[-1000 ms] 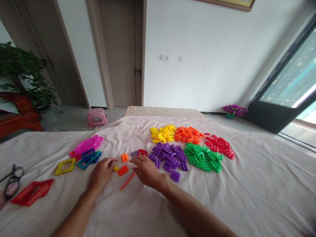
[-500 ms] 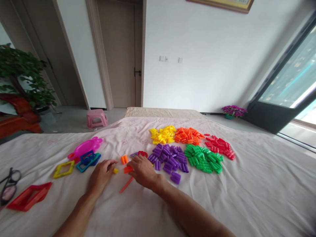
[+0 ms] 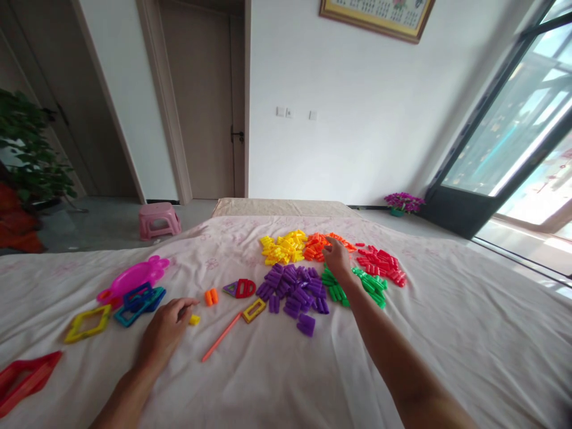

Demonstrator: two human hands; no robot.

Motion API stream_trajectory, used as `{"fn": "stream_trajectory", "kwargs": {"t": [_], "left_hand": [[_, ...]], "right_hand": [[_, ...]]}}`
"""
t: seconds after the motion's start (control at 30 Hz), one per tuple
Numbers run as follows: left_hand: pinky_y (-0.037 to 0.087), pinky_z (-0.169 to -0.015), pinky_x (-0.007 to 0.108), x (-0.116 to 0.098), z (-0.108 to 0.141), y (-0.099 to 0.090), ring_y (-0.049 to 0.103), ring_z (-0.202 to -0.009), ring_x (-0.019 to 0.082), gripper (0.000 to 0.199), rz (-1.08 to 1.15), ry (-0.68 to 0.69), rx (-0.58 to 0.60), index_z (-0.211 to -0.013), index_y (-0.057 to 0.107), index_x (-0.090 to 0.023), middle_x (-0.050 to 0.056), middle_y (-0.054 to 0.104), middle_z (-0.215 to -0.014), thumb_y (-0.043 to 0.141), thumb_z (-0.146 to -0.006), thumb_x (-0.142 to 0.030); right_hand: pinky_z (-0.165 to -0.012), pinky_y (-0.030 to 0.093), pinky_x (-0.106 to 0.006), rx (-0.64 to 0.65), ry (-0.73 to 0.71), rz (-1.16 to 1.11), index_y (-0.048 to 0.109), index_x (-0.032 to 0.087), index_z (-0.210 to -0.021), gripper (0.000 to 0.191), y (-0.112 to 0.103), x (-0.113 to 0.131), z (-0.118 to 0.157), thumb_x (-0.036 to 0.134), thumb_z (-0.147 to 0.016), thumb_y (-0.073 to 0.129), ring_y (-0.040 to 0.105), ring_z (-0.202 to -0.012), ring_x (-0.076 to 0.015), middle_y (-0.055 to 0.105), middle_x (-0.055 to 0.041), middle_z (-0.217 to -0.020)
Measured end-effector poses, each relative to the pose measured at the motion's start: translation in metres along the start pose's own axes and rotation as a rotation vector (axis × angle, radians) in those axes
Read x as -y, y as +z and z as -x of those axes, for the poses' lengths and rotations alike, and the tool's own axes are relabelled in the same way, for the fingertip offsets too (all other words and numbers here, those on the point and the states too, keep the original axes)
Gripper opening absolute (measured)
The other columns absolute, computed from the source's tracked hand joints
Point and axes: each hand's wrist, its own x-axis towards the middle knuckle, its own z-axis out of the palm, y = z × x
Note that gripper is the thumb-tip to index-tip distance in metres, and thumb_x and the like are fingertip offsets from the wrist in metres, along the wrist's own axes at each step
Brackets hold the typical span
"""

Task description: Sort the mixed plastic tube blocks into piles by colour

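My left hand (image 3: 167, 326) rests on the cloth at the left, its fingers loosely bent and apart, holding nothing I can see. A small yellow block (image 3: 193, 320) lies by its fingertips, and an orange plastic block (image 3: 211, 297) sits just beyond. My right hand (image 3: 338, 260) reaches over the pile of orange blocks (image 3: 316, 246), fingers bent together at its near edge. What they pinch blends into the orange pile. Under the right wrist spreads a pile of green blocks (image 3: 373, 287). Purple blocks (image 3: 292, 289) lie left of that forearm.
Yellow blocks (image 3: 283, 247) and red blocks (image 3: 382, 264) flank the orange pile. A coral stick (image 3: 222, 338), a yellow frame (image 3: 254, 311) and a red magnetic tile (image 3: 246, 288) lie centrally. At left are a pink tray (image 3: 134, 280), blue frames (image 3: 138, 304) and a red frame (image 3: 27, 378).
My right hand has moved right and away from me, from the coral stick to the orange pile. The orange block beneath it has left its spot. My left hand stays by the yellow block.
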Motion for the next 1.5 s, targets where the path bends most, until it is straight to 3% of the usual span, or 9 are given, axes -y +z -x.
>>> {"fn": "stream_trajectory", "kwargs": {"t": [0.13, 0.3, 0.47, 0.73, 0.9, 1.07, 1.2, 1.33, 1.5], "left_hand": [[0.048, -0.090, 0.032, 0.000, 0.000, 0.000, 0.065, -0.099, 0.022, 0.031, 0.012, -0.023, 0.027, -0.099, 0.070, -0.022, 0.006, 0.073, -0.106, 0.045, -0.087, -0.035], [0.049, -0.089, 0.030, -0.009, 0.002, -0.004, 0.066, -0.100, 0.022, 0.029, 0.090, -0.099, -0.008, -0.102, 0.069, -0.022, 0.007, 0.073, -0.109, 0.047, -0.086, -0.035], [0.051, -0.087, 0.029, -0.016, 0.006, -0.009, 0.068, -0.101, 0.021, 0.033, 0.109, -0.162, -0.072, -0.107, 0.066, -0.022, 0.006, 0.073, -0.111, 0.044, -0.089, -0.038], [0.050, -0.091, 0.030, -0.013, 0.004, -0.006, 0.067, -0.104, 0.020, 0.032, 0.124, -0.159, -0.071, -0.110, 0.065, -0.022, 0.007, 0.072, -0.115, 0.043, -0.090, -0.031], [0.049, -0.091, 0.030, -0.013, 0.005, -0.007, 0.067, -0.103, 0.021, 0.031, 0.101, -0.133, -0.059, -0.105, 0.068, -0.022, 0.006, 0.073, -0.113, 0.046, -0.089, -0.035], [0.049, -0.088, 0.030, -0.016, 0.005, -0.009, 0.067, -0.101, 0.022, 0.031, 0.077, -0.132, -0.042, -0.104, 0.069, -0.022, 0.005, 0.073, -0.110, 0.046, -0.086, -0.034], [0.050, -0.086, 0.029, -0.013, 0.005, -0.007, 0.067, -0.101, 0.021, 0.033, 0.059, -0.139, -0.019, -0.106, 0.069, -0.023, 0.005, 0.072, -0.111, 0.045, -0.087, -0.036], [0.049, -0.087, 0.029, -0.009, 0.004, -0.005, 0.066, -0.100, 0.021, 0.033, 0.028, -0.116, -0.004, -0.105, 0.069, -0.023, 0.004, 0.072, -0.111, 0.043, -0.088, -0.036], [0.048, -0.085, 0.028, -0.006, 0.002, -0.004, 0.066, -0.098, 0.020, 0.033, -0.008, -0.080, -0.009, -0.104, 0.068, -0.022, 0.005, 0.072, -0.109, 0.042, -0.089, -0.035]], "right_hand": [[-0.082, 0.052, -0.033, 0.063, -0.118, -0.054, 0.069, 0.016, -0.114, 0.040, 0.012, 0.016, 0.020, 0.013, -0.079, 0.052, 0.067, -0.084, -0.0188, 0.068, -0.0111, -0.113], [-0.090, 0.049, -0.032, 0.305, -0.439, -0.162, 0.070, 0.021, -0.108, 0.030, 0.037, 0.088, 0.085, 0.014, -0.086, 0.052, 0.065, -0.099, -0.0197, 0.070, -0.0066, -0.108], [-0.098, 0.045, -0.030, 0.619, -0.752, -0.193, 0.063, 0.019, -0.120, 0.036, 0.064, 0.154, 0.141, 0.010, -0.087, 0.053, 0.060, -0.110, -0.0181, 0.067, -0.0072, -0.117], [-0.094, 0.044, -0.038, 0.682, -0.860, 0.075, 0.058, 0.021, -0.121, 0.033, 0.117, 0.193, 0.161, 0.025, -0.089, 0.061, 0.054, -0.113, -0.0240, 0.061, -0.0099, -0.123], [-0.085, 0.045, -0.036, 0.688, -0.936, 0.155, 0.064, 0.020, -0.107, 0.018, 0.115, 0.197, 0.161, 0.022, -0.091, 0.057, 0.056, -0.100, -0.0236, 0.065, -0.0081, -0.101], [-0.089, 0.043, -0.037, 0.646, -0.940, 0.103, 0.063, 0.021, -0.113, 0.024, 0.090, 0.187, 0.158, 0.028, -0.090, 0.061, 0.054, -0.101, -0.0235, 0.065, -0.0081, -0.104], [-0.091, 0.042, -0.032, 0.597, -0.832, 0.015, 0.061, 0.023, -0.120, 0.031, 0.061, 0.164, 0.140, 0.024, -0.090, 0.062, 0.056, -0.103, -0.0208, 0.065, -0.0062, -0.112], [-0.093, 0.042, -0.034, 0.474, -0.692, 0.037, 0.060, 0.023, -0.125, 0.037, 0.031, 0.126, 0.100, 0.021, -0.088, 0.061, 0.057, -0.105, -0.0226, 0.066, -0.0068, -0.115], [-0.097, 0.040, -0.043, 0.113, -0.336, 0.217, 0.062, 0.019, -0.126, 0.038, 0.001, 0.071, 0.035, 0.020, -0.088, 0.058, 0.054, -0.112, -0.0300, 0.064, -0.0138, -0.121]]}}
